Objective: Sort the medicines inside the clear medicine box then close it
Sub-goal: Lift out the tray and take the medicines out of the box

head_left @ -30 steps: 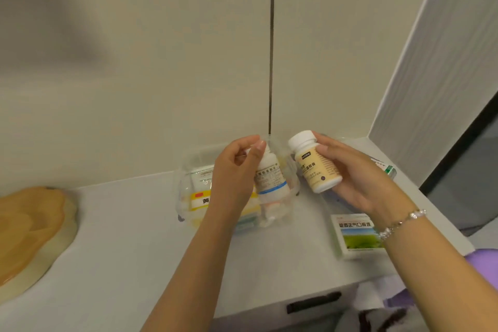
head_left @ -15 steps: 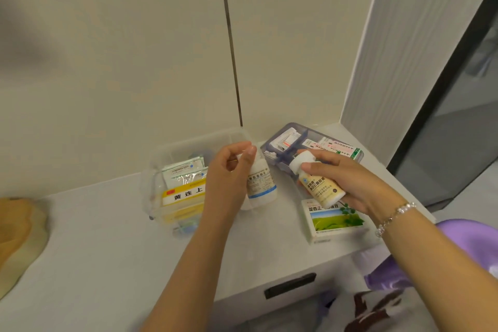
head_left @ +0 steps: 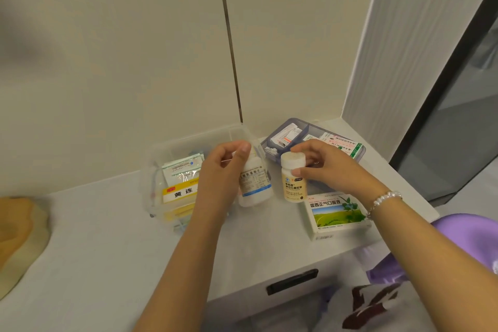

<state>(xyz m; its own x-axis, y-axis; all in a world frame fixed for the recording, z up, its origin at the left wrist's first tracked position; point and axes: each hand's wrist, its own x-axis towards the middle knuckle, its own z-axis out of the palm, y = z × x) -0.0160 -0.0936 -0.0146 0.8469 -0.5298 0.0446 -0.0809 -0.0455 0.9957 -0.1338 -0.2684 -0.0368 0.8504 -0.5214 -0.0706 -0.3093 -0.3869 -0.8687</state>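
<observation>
The clear medicine box [head_left: 161, 159] sits open on the white counter, with sachets and a yellow-labelled packet [head_left: 179, 193] inside. My left hand [head_left: 223, 172] grips a white bottle with a blue stripe [head_left: 254, 186] at the box's right edge. To its right, my right hand [head_left: 323, 167] holds the cap of a cream bottle [head_left: 293, 183], which stands upright on the counter between the box and a white carton with a green meadow picture [head_left: 336, 215].
A grey-tinted tray [head_left: 285, 127] holding small packets and a green-striped box [head_left: 347, 147] lies behind my right hand by the wall corner. A wooden slab [head_left: 18, 237] sits at the far left. A drawer handle [head_left: 292, 281] is below the counter edge.
Both hands have lowered their bottles toward the counter. The cream bottle went from tilted in the air to upright beside the carton. The camera view shifted right and down.
</observation>
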